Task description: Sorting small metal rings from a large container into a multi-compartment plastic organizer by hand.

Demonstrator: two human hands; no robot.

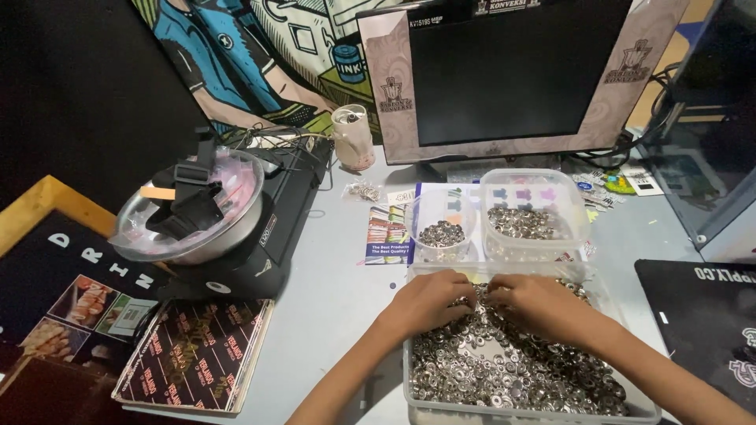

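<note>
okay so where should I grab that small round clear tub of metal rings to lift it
Grip the small round tub around its upper wall just below the rim, coming from above. It stands upright and open, and the square tub sits close on its right.

Dark monitor (512, 71) stands far centre. Pale cup (352, 135) sits to its left. Metal bowl (193, 208) rests on black unit (260, 244), left. Printed booklets (197, 354) lie near left. Black mat (705, 323) lies at right edge.

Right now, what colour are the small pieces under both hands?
Shiny silver metal rings, seen in the head view.
</note>
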